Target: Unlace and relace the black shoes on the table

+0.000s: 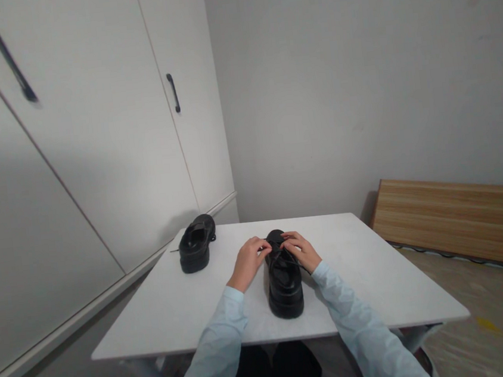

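A black lace-up shoe (286, 293) stands on the white table in front of me, heel toward me and toe pointing away. My left hand (250, 259) is at the left side of its lacing, thumb and fingers pinched together on the shoelace. From the right, my right hand (300, 249) reaches over the same lacing, its fingers also closed on the shoelace (291, 258). The exact hold of the fingertips is too small to make out. A second black shoe (195, 251) rests at the table's far left, a lace trailing from it.
The white table (157, 318) fills the space before me. White cabinets (93, 139) with black handles line the left, and a grey wall (357, 81) stands behind. A wood-grain board (457, 221) leans at the right, above the floor.
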Available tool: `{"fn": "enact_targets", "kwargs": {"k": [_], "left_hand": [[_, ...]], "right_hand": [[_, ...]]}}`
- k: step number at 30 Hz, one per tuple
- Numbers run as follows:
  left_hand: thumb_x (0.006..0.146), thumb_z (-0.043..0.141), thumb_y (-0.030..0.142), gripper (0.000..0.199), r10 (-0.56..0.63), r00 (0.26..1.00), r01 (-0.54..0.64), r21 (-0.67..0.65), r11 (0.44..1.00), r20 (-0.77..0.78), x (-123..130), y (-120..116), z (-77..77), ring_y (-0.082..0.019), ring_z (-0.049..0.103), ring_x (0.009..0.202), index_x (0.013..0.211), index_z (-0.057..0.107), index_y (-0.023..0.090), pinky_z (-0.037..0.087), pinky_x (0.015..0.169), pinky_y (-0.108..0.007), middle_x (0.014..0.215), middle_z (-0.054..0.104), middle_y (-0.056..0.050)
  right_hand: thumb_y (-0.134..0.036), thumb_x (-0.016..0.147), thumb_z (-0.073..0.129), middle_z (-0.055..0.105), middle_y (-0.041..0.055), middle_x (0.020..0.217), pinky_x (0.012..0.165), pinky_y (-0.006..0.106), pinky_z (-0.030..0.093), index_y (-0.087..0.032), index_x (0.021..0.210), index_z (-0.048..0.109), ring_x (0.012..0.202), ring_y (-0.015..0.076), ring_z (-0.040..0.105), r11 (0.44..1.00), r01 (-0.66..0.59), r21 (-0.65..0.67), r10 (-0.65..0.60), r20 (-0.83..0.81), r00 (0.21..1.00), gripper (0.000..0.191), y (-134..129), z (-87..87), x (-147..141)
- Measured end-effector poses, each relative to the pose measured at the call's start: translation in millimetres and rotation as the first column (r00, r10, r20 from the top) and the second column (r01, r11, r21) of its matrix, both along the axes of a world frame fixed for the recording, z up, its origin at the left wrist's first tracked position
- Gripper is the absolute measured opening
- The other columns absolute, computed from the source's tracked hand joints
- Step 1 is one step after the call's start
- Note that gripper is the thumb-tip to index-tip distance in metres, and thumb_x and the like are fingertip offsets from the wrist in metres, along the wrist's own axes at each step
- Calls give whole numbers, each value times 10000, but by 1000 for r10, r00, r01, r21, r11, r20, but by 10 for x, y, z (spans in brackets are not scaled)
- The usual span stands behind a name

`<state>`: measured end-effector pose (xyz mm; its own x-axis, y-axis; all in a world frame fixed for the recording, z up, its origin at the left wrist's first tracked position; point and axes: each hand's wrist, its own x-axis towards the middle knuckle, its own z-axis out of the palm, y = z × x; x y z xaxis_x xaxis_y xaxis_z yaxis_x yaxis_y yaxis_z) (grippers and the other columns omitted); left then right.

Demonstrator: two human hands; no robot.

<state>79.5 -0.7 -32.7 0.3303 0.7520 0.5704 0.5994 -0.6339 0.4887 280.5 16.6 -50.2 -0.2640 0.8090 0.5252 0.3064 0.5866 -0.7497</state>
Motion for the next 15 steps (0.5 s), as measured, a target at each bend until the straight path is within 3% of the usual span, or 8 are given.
{"fn": "enact_targets", "kwargs": {"k": [9, 15], "left_hand": [[869, 516, 281, 179, -4, 1000, 5, -25, 1000, 28, -15, 8, -81, -169, 599, 787, 830, 664, 189, 452, 734, -281, 828, 645, -43], [875, 512, 274, 180, -19, 1000, 19, 5, 1000, 5, -22, 3, -106, -174, 606, 838, 854, 668, 187, 458, 761, -276, 869, 651, -49]], "right_hand": [[-351, 809, 564, 615, 82, 1013, 951, 394, 414, -219, 776, 726, 1008, 223, 568, 995, 102, -11, -101, 86, 991, 211, 55, -37, -53], [-267, 742, 620, 636, 78, 1034, 978, 408, 393, -216, 712, 745, 1037, 238, 570, 985, 46, -168, -26, 118, 993, 138, 144, 57, -45]]}}
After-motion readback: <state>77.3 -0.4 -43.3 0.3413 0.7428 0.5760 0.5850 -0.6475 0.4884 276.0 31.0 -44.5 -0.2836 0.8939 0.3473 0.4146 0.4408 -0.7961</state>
